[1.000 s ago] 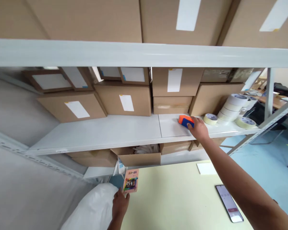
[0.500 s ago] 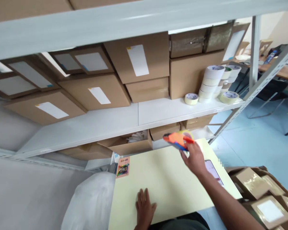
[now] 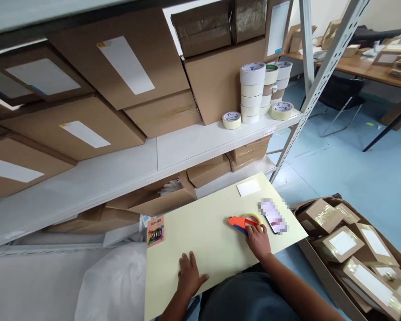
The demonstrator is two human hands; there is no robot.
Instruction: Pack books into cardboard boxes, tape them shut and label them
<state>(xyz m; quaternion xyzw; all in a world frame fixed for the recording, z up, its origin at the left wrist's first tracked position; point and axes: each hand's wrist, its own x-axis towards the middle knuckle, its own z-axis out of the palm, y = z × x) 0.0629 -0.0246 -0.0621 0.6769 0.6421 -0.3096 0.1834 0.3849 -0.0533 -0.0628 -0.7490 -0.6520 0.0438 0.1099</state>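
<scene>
My right hand (image 3: 258, 238) is closed around an orange and blue tape dispenser (image 3: 243, 221), which rests on the pale yellow table (image 3: 214, 249) beside a phone (image 3: 272, 216). My left hand (image 3: 188, 277) lies flat and open near the table's front edge, holding nothing. A small colourful card (image 3: 155, 230) lies at the table's far left corner. A white slip (image 3: 248, 187) sits at the far right corner.
A white metal shelf (image 3: 127, 171) behind the table carries cardboard boxes (image 3: 87, 129) and stacked tape rolls (image 3: 259, 91). More boxes sit below it. An open carton of small packed boxes (image 3: 350, 249) stands on the blue floor to the right. A white bag (image 3: 113, 285) lies left of the table.
My right hand took the dispenser off the shelf and brought it down onto the table. My left hand let go of the card and now lies flat on the table. The view tilted downward.
</scene>
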